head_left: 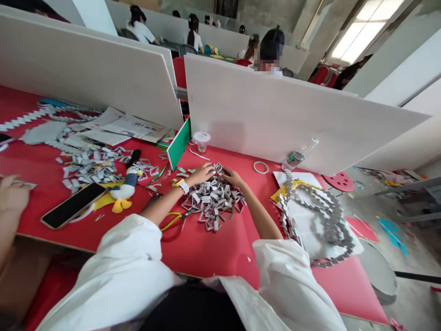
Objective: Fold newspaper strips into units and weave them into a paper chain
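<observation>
A heap of folded grey-and-white paper pieces (pixel 213 202) lies on the red table in front of me. At its far side my left hand (pixel 204 174), with a yellow-and-white watch on the wrist, has its fingers curled at a small folded paper piece (pixel 217 167). My right hand (pixel 231 177) meets it from the other side, fingers bent in on the same piece. The fingertips are small and partly hidden. Scissors (pixel 177 220) with yellow and red handles rest at the heap's near left, their tips against it.
Right of me lies a coiled folded-paper chain (pixel 330 220) on white sheets, beside a plastic bottle (pixel 296 158). A lidded cup (pixel 201 140) stands by the white partition (pixel 275 110). Leftward are a phone (pixel 74 205), a knitted bird (pixel 127 188) and another person's hand (pixel 14 195).
</observation>
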`<state>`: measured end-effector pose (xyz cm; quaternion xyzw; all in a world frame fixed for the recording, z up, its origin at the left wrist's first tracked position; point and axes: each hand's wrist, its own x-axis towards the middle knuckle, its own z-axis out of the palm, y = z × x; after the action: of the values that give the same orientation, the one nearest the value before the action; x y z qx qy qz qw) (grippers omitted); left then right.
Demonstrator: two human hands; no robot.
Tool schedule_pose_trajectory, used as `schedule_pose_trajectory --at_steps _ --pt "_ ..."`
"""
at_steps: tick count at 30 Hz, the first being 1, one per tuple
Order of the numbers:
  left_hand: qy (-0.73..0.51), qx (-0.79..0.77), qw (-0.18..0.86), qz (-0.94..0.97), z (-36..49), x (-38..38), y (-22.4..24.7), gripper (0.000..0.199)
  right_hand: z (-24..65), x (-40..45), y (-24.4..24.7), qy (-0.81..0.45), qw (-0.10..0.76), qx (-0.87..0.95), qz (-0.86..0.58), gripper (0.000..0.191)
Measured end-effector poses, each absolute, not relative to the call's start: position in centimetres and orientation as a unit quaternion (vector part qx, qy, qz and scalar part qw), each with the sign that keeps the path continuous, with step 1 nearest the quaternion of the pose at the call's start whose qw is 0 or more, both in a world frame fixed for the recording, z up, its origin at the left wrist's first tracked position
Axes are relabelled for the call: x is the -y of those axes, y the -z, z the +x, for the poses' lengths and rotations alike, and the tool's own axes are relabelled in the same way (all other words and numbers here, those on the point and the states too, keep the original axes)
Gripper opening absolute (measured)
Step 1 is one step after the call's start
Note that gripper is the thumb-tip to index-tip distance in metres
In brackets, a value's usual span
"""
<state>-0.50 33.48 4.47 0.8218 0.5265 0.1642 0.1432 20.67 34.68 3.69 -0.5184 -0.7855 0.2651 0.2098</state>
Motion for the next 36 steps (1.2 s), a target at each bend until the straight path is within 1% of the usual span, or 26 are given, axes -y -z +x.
schedule_pose_trajectory --at_steps 1,2,4,5,6,7,9,10,11,15,19,22,25,27,29,31,33,36 --pt "-0.159 -0.535 0.135 0.819 -1.5 -32.2 -4.9 0.035 21.9 -34.1 -3.9 -0.271 0.2 0.787 -0.517 0.034" --pt "-0.153 -0.544 0.124 0.816 -2.7 -30.7 -5.4 0.038 23.4 -33.5 -4.1 -0.274 0.193 0.785 -0.52 0.037" --pt "-0.13 -0.566 0.105 0.807 -5.5 -26.7 -5.9 0.045 26.6 -31.6 -4.3 -0.285 0.17 0.783 -0.527 0.071" --pt "-0.112 -0.577 0.101 0.803 -6.8 -24.3 -5.9 0.045 28.2 -30.4 -4.3 -0.289 0.157 0.781 -0.53 0.087" --pt "-0.092 -0.588 0.098 0.798 -8.0 -21.8 -5.6 0.045 29.5 -29.1 -4.3 -0.294 0.14 0.781 -0.532 0.097" --pt "-0.07 -0.597 0.096 0.793 -8.9 -19.4 -5.2 0.049 30.6 -27.7 -4.1 -0.299 0.123 0.782 -0.534 0.103" --pt "-0.029 -0.601 0.097 0.793 -10.0 -15.3 -4.0 0.063 31.7 -25.2 -3.6 -0.297 0.095 0.78 -0.543 0.113" --pt "-0.013 -0.596 0.1 0.797 -10.3 -13.8 -3.4 0.066 31.8 -24.2 -3.3 -0.291 0.085 0.78 -0.548 0.115" --pt "0.001 -0.592 0.099 0.8 -10.4 -12.7 -2.9 0.064 31.6 -23.4 -3.0 -0.284 0.077 0.78 -0.552 0.115" --pt "0.043 -0.583 0.088 0.807 -10.1 -11.4 -2.6 0.047 29.7 -22.4 -2.2 -0.267 0.052 0.796 -0.54 0.107" --pt "0.098 -0.579 0.073 0.806 -9.5 -11.1 -3.5 0.045 28.8 -22.3 -1.8 -0.264 0.041 0.806 -0.528 0.101" --pt "0.134 -0.568 0.065 0.81 -9.3 -10.6 -4.1 0.046 29.8 -21.3 -1.4 -0.262 0.038 0.804 -0.532 0.102" --pt "0.159 -0.555 0.065 0.814 -10.0 -10.3 -5.8 0.043 31.4 -19.4 -0.9 -0.256 0.033 0.804 -0.536 0.107" --pt "0.164 -0.546 0.07 0.818 -10.4 -10.6 -8.0 0.04 32.5 -17.9 -0.5 -0.249 0.029 0.803 -0.54 0.109" --pt "0.142 -0.529 0.068 0.834 -9.7 -11.5 -10.8 0.04 33.0 -16.6 0.0 -0.241 0.026 0.802 -0.546 0.111" --pt "0.079 -0.473 0.049 0.876 -6.8 -13.4 -13.3 0.037 32.8 -15.8 0.5 -0.231 0.03 0.801 -0.551 0.114" --pt "0.013 -0.426 0.028 0.904 -1.6 -16.5 -14.6 0.037 31.9 -15.7 1.0 -0.223 0.043 0.802 -0.552 0.12" --pt "-0.015 -0.39 0.034 0.92 8.0 -23.2 -14.0 0.031 29.7 -16.6 1.2 -0.222 0.069 0.808 -0.542 0.131"
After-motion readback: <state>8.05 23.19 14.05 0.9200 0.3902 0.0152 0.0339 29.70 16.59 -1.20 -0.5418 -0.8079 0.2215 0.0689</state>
